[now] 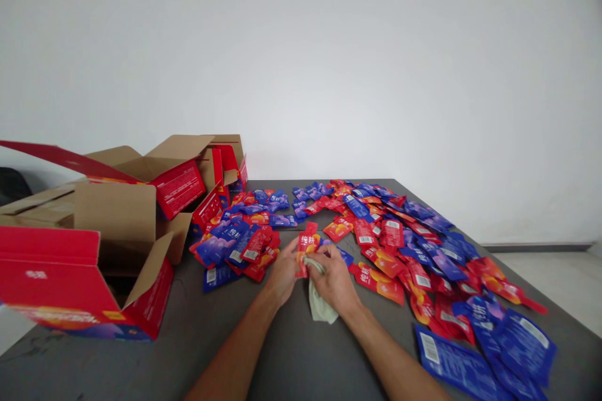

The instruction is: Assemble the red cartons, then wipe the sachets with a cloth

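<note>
Near the middle of the grey table (pixel 301 351), my left hand (pixel 283 272) grips a red pouch (pixel 308 239) by its left edge, printed side up and facing me. My right hand (pixel 335 278) is closed on a pale green cloth (pixel 320 305), with its fingers pressing a bunched part of it against the pouch's front. The rest of the cloth hangs below the hand. Red and blue pouches lie in a pile (pixel 235 244) left of my hands and in a larger spread (pixel 390 235) to the right.
An open red box (pixel 89 282) with raised cardboard flaps stands at the left front. Behind it are more open red boxes (pixel 179 187). Several large blue pouches (pixel 458 360) lie at the right front. A white wall (pixel 320 62) rises behind the table.
</note>
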{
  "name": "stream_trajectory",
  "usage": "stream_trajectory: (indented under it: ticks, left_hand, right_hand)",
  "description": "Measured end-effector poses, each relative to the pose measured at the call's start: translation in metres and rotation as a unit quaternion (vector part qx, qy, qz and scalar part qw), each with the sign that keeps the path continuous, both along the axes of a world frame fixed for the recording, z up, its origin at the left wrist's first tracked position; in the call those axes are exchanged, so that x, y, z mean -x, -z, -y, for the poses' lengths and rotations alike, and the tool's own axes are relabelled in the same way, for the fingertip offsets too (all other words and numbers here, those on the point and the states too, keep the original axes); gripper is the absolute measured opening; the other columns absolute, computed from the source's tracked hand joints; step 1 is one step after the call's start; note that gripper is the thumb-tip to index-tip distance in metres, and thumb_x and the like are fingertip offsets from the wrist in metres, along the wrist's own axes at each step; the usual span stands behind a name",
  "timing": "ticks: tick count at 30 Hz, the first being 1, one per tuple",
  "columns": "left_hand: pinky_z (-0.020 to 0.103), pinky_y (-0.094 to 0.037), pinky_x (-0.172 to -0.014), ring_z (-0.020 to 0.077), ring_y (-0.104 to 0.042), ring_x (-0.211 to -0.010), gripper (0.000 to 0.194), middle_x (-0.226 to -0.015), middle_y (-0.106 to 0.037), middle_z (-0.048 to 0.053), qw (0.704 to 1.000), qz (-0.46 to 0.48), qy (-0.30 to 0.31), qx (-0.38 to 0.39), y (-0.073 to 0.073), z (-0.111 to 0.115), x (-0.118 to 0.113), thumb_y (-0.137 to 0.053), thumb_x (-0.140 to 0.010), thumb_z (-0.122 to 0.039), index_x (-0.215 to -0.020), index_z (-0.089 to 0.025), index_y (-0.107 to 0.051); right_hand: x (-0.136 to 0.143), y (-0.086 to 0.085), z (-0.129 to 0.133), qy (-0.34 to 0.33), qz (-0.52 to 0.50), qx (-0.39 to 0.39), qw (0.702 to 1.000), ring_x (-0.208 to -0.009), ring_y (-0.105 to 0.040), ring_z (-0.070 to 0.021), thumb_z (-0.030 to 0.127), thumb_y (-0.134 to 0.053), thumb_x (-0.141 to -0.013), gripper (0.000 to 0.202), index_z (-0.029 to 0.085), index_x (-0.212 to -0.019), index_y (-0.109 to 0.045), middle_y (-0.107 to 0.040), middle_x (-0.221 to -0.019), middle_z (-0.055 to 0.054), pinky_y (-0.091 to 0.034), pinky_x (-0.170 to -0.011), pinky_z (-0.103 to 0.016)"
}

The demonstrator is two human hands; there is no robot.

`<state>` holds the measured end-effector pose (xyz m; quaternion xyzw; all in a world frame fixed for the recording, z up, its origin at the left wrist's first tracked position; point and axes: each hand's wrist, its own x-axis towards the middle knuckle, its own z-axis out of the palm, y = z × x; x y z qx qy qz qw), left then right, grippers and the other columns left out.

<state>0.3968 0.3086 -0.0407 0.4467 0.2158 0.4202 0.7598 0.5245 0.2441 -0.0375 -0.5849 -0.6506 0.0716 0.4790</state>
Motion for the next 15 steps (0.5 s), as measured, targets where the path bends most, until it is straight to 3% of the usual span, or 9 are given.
stream_trajectory:
  ticks: [5, 8, 11, 15]
  left_hand:
    - [0.036, -0.054, -0.080, 0.0261, -0.068, -0.100, 0.074, -0.115, -0.071, 0.011, 0.995, 0.002, 0.090, -0.037, -0.007, 0.013, -0.005, -0.064, -0.064, -0.007, -0.136, -0.023, -0.056]
    - [0.040, -0.053, -0.086, 0.0278, -0.066, -0.106, 0.074, -0.116, -0.071, 0.010, 0.992, -0.004, 0.114, -0.051, -0.007, 0.016, -0.006, -0.062, -0.065, -0.006, -0.136, -0.023, -0.056]
    - [0.043, -0.051, -0.093, 0.0279, -0.064, -0.111, 0.075, -0.117, -0.071, 0.010, 0.992, -0.008, 0.104, -0.070, -0.005, 0.014, -0.004, -0.058, -0.063, -0.003, -0.136, -0.022, -0.056]
    - [0.042, -0.047, -0.100, 0.0257, -0.060, -0.117, 0.077, -0.122, -0.069, 0.009, 0.993, -0.007, 0.054, -0.104, -0.003, 0.008, 0.000, -0.051, -0.060, -0.001, -0.134, -0.022, -0.059]
  right_hand:
    - [-0.028, 0.003, -0.008, 0.122, 0.023, -0.068, 0.990, -0.098, -0.055, -0.0249, 0.031, -0.055, -0.092, 0.026, 0.022, -0.106, -0.075, -0.059, -0.101, -0.010, -0.048, -0.089, -0.042]
    - [-0.033, 0.003, -0.009, 0.139, 0.042, -0.090, 0.985, -0.100, -0.053, -0.0258, 0.033, -0.051, -0.094, 0.029, 0.021, -0.110, -0.073, -0.059, -0.105, -0.011, -0.047, -0.090, -0.044]
    - [-0.024, -0.002, -0.005, 0.096, 0.064, -0.084, 0.990, -0.102, -0.052, -0.0262, 0.030, -0.048, -0.096, 0.031, 0.022, -0.115, -0.070, -0.059, -0.109, -0.012, -0.047, -0.090, -0.045]
    - [-0.003, -0.010, 0.004, -0.033, 0.114, -0.039, 0.992, -0.101, -0.052, -0.0255, 0.020, -0.046, -0.095, 0.032, 0.026, -0.116, -0.069, -0.060, -0.107, -0.010, -0.046, -0.090, -0.044]
